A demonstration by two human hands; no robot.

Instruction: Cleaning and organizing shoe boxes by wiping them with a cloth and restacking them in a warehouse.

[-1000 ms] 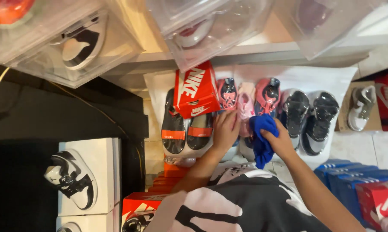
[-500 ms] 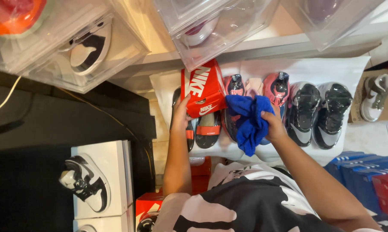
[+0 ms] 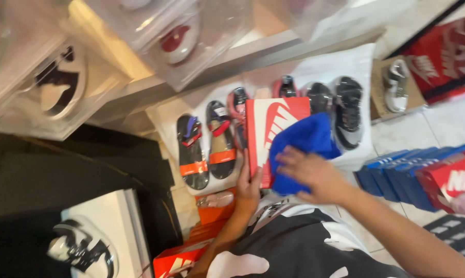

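A: Left hand (image 3: pixel 249 188)?

B: Grips the left edge of the red shoe box (image 3: pixel 273 135), fingers pressed together behind it, thumb in front. The box stands upright above the white mat (image 3: pixel 345 62), in front of the row of shoes.

A: Right hand (image 3: pixel 309 172)?

B: Lies flat on the blue cloth (image 3: pixel 302 146), fingers spread. The cloth covers the box's lower right face.

A: Surroundings?

B: A pair of black sandals with orange straps (image 3: pixel 207 146) just left of the box; two black shoes (image 3: pixel 338 108) to its right. Blue boxes (image 3: pixel 397 177) stacked at the right. Clear cases (image 3: pixel 181 41) with shoes on the shelf above.
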